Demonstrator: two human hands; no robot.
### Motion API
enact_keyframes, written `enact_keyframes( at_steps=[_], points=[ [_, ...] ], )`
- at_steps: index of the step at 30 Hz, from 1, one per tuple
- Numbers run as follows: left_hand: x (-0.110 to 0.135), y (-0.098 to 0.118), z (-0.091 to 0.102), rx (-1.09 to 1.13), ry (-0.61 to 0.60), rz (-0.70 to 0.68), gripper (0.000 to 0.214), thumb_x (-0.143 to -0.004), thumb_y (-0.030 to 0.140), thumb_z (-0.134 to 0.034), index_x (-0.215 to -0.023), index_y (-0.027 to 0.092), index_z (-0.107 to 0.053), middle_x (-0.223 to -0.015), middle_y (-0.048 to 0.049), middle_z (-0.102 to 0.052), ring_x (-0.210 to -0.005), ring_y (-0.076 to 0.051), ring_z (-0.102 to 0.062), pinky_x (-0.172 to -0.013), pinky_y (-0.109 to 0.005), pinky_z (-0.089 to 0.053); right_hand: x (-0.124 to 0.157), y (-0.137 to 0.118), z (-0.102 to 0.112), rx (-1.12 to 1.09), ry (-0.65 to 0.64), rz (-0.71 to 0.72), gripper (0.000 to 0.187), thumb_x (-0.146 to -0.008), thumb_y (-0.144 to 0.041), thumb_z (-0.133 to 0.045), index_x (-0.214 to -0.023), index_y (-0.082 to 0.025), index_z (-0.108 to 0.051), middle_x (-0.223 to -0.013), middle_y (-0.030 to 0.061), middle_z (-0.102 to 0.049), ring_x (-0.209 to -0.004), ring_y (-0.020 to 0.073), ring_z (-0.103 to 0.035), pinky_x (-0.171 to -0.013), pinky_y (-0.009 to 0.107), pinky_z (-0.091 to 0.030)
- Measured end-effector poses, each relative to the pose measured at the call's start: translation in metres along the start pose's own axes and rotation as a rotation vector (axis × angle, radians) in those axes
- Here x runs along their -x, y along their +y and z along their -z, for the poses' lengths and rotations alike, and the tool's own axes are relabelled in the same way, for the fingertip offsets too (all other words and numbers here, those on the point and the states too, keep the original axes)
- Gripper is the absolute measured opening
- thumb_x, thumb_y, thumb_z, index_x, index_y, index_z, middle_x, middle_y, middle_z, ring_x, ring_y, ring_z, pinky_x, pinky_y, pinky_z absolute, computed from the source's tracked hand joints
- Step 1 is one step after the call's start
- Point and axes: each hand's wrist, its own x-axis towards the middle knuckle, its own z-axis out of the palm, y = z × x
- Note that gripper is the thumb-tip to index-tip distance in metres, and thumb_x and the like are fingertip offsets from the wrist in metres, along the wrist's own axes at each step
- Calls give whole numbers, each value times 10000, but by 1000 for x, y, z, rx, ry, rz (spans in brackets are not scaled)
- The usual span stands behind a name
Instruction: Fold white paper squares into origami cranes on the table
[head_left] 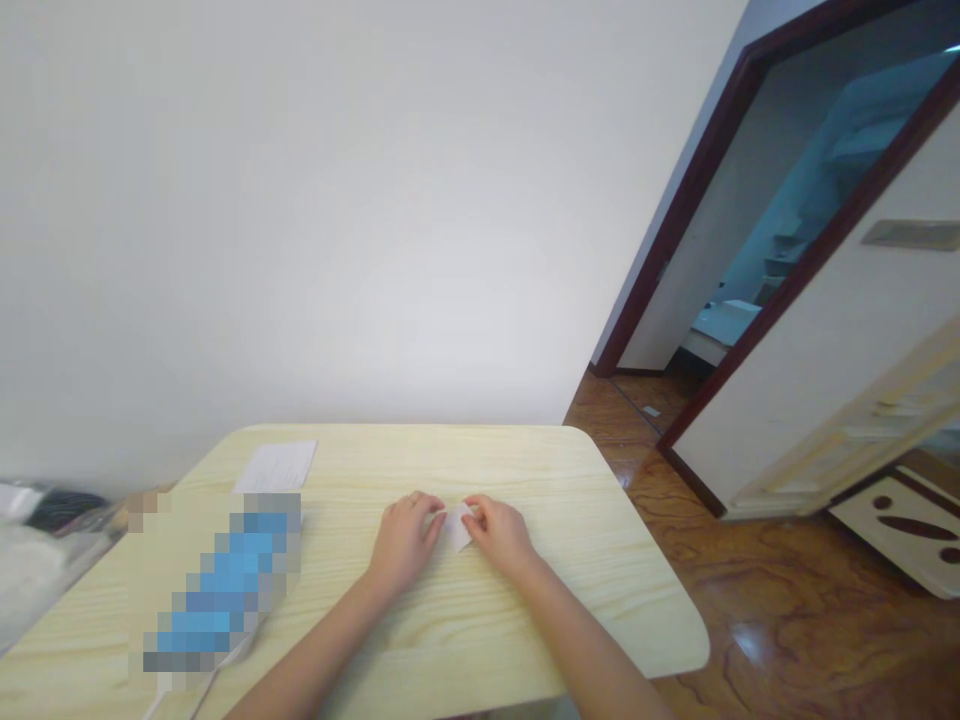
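Note:
My left hand and my right hand rest on the pale wooden table, fingers curled toward each other. Between their fingertips lies a small folded piece of white paper, pinched from both sides and flat against the tabletop. Both forearms reach in from the lower edge of the view.
A white paper sheet lies at the table's far left. A blurred blue and grey object sits on the left. The white wall runs just behind the table. An open doorway and brown floor are to the right.

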Motion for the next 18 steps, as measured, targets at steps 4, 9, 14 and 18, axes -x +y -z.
enact_keyframes(
  at_steps=[4,9,14,18],
  points=[
    [17,2,-6,-67,-134,-223,267,-845,268,-387,-1046,231,-560,-1035,-51,-608,-977,-191,-516,-905,-395,-307,1,-5,1,151,34,31,174,-790,-277,-496,-925,-213,-586,-788,29,-641,-745,167,-571,-651,252,-392],
    [25,1,-15,-131,-194,-251,411,-840,378,-397,-1224,235,-434,-1195,-77,-528,-1088,-221,-445,-966,-451,-236,0,-2,4,149,59,86,83,-766,-255,-536,-765,-196,-594,-808,38,-605,-825,173,-524,-725,265,-383],
    [20,-1,-16,-135,-184,-242,361,-844,394,-390,-1159,260,-505,-1190,-61,-530,-1096,-224,-429,-956,-442,-252,-2,5,7,20,35,117,156,-720,-207,-586,-875,-202,-605,-842,27,-616,-827,166,-535,-751,274,-384],
    [21,-3,-16,-151,-161,-239,364,-834,414,-402,-1142,264,-527,-1187,-68,-527,-1100,-227,-419,-943,-414,-276,-4,13,7,-27,9,107,109,-763,-192,-529,-807,-197,-629,-765,16,-639,-742,145,-555,-716,262,-386]
  ],
)
